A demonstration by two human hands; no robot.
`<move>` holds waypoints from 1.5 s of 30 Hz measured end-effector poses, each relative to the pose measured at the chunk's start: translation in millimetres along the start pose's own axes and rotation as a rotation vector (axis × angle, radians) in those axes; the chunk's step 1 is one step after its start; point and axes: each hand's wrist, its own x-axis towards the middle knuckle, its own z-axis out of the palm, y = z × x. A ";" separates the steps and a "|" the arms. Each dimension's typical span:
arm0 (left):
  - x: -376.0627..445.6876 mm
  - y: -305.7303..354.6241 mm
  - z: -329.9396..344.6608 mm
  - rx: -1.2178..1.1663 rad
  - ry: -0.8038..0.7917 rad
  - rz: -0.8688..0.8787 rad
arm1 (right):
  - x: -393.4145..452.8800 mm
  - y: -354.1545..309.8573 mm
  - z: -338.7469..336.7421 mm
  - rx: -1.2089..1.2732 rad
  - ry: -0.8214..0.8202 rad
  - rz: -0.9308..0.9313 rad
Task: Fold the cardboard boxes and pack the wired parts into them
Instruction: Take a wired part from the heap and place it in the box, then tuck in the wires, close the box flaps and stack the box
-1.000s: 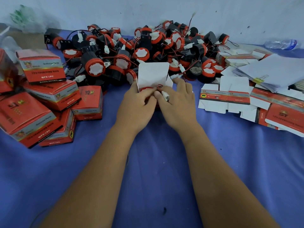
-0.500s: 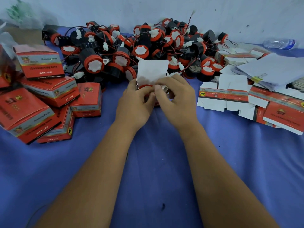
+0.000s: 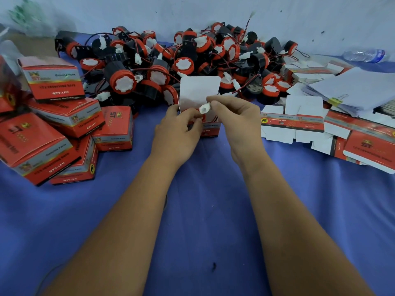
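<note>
The open red carton (image 3: 210, 129) stood on the blue cloth (image 3: 203, 210) at centre, just in front of the heap, its white lid flap (image 3: 199, 90) upright at the back. Your right hand (image 3: 235, 122) pinched a white plug connector (image 3: 204, 108) between thumb and forefinger above the carton's mouth. Your left hand (image 3: 177, 129) had fingers curled at the carton's near left edge, gripping it; what lay inside was hidden by your fingers. Behind, the pile of black-and-red wired horns (image 3: 192, 60) sprawled against the wall, wires tangled. To your left, closed red boxes (image 3: 55, 124) were stacked loosely, some tilted. To your right, flat unfolded cartons (image 3: 299, 124) lay overlapping, beside a clipped sheaf of papers (image 3: 352, 90). A plastic bottle (image 3: 365, 55) lay far right by the wall.
</note>
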 end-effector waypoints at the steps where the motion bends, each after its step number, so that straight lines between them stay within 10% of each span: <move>1: -0.4 0.8 -0.5 0.004 0.000 0.000 | 0.0 0.0 0.2 0.015 0.001 0.006; 19: -1.7 3.4 -0.7 0.018 -0.041 0.023 | 2.8 7.2 3.2 -0.327 0.188 -0.136; 35: -2.6 3.9 -0.9 0.005 -0.043 0.026 | 1.9 10.4 -4.5 -1.056 -0.023 -0.551; 45: -2.8 3.2 -1.5 0.066 -0.060 0.080 | -2.3 13.5 0.3 -0.992 0.053 -0.577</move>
